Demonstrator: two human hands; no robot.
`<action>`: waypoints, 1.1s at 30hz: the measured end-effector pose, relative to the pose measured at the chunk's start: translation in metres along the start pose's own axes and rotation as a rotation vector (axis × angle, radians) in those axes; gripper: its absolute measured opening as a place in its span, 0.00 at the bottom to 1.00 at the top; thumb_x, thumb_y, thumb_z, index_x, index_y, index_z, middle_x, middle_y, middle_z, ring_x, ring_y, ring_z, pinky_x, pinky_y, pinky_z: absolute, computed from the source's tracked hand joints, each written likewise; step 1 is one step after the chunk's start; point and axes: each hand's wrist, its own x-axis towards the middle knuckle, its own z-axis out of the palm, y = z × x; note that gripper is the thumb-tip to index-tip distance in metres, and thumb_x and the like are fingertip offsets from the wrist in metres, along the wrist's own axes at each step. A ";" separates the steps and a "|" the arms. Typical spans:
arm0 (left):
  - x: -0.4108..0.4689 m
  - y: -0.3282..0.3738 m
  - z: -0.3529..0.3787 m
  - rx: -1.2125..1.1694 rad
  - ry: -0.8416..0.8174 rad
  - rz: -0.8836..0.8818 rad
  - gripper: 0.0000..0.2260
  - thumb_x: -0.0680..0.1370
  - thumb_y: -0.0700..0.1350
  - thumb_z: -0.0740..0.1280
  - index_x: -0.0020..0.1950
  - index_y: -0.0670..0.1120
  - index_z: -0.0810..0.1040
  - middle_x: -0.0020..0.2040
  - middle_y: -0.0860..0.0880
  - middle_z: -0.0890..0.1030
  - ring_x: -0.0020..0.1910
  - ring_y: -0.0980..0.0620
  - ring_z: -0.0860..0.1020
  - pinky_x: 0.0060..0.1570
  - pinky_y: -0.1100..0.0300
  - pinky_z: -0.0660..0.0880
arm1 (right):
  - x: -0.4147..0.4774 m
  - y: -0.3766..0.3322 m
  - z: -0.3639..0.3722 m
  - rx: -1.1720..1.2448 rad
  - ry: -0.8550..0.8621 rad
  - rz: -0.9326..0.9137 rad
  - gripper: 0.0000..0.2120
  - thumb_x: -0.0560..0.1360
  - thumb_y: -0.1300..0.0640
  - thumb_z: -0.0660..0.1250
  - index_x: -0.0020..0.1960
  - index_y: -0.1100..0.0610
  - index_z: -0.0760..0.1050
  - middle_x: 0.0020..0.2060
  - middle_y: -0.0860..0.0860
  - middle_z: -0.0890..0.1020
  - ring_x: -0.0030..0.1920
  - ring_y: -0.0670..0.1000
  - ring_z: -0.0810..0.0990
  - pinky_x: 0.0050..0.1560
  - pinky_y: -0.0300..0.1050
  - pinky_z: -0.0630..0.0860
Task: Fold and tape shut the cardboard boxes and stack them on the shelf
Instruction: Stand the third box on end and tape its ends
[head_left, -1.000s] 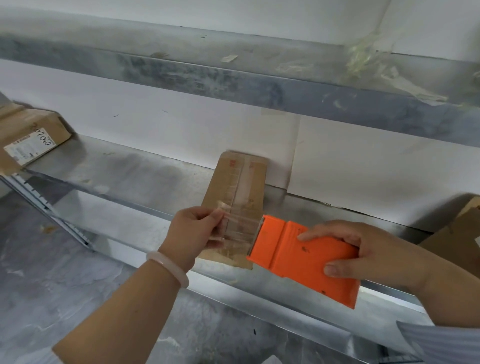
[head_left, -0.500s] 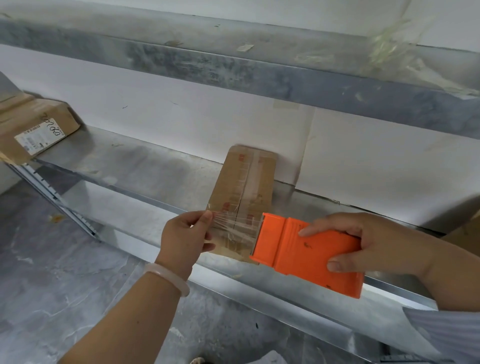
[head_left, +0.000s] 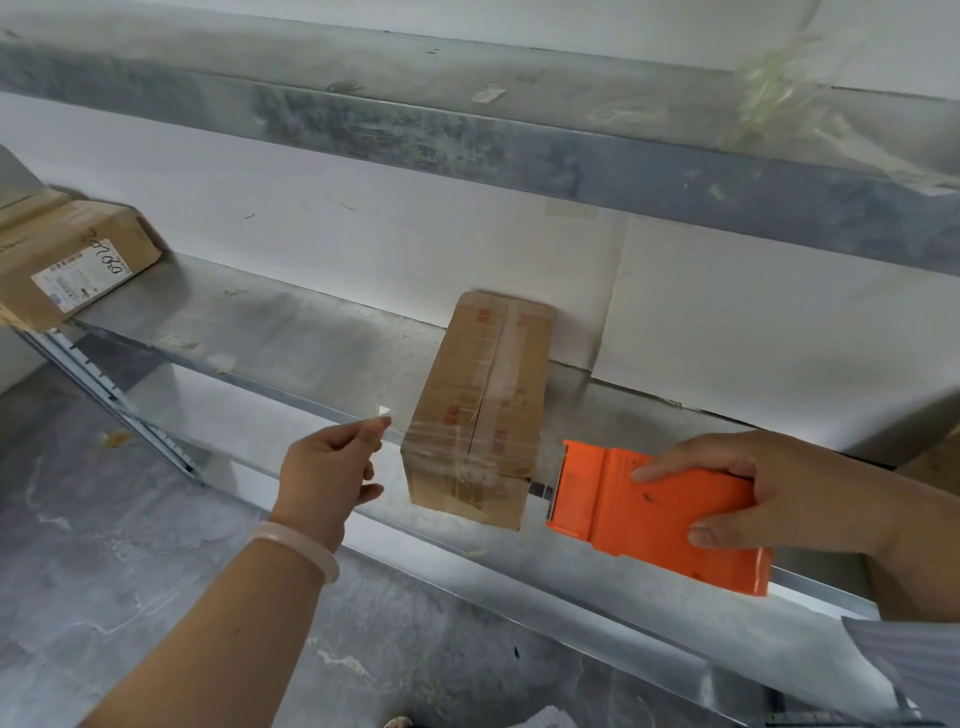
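Note:
A long brown cardboard box (head_left: 480, 379) lies on the metal shelf (head_left: 291, 332), its near end jutting over the front edge, a strip of old tape along its top seam. My right hand (head_left: 753, 483) grips an orange tape dispenser (head_left: 654, 514) just right of the box's near end. My left hand (head_left: 332, 467) pinches the free end of clear tape (head_left: 457, 457) left of the box. The tape stretches from my fingers across the box's near end to the dispenser.
Another taped cardboard box (head_left: 67, 265) with a white label sits at the shelf's far left. A brown box corner (head_left: 935, 457) shows at the right edge. An upper shelf (head_left: 519, 145) with tape scraps runs overhead. Grey floor lies below.
My hands have drawn apart: the left moved left with the tape end, the dispenser moved right, and the tape strip is now much longer across the box's near end.

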 end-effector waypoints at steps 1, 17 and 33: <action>0.000 -0.003 0.001 0.001 0.011 -0.005 0.04 0.76 0.47 0.72 0.48 0.48 0.84 0.41 0.49 0.80 0.33 0.53 0.72 0.31 0.59 0.77 | 0.000 0.001 0.000 0.003 0.002 0.000 0.24 0.67 0.56 0.78 0.54 0.32 0.79 0.56 0.35 0.80 0.55 0.44 0.81 0.53 0.39 0.79; 0.012 -0.030 0.018 0.037 0.004 -0.042 0.07 0.79 0.44 0.67 0.47 0.54 0.83 0.40 0.53 0.81 0.36 0.55 0.74 0.34 0.59 0.73 | 0.018 0.023 0.006 -0.037 0.001 0.057 0.27 0.70 0.58 0.77 0.54 0.27 0.76 0.56 0.29 0.77 0.56 0.38 0.79 0.51 0.35 0.77; 0.015 0.009 0.051 0.667 -0.143 0.934 0.21 0.83 0.52 0.55 0.73 0.47 0.71 0.69 0.46 0.74 0.70 0.45 0.70 0.68 0.48 0.68 | 0.027 0.035 0.008 -0.056 0.022 0.094 0.26 0.71 0.54 0.77 0.57 0.26 0.75 0.58 0.29 0.76 0.58 0.40 0.79 0.60 0.46 0.78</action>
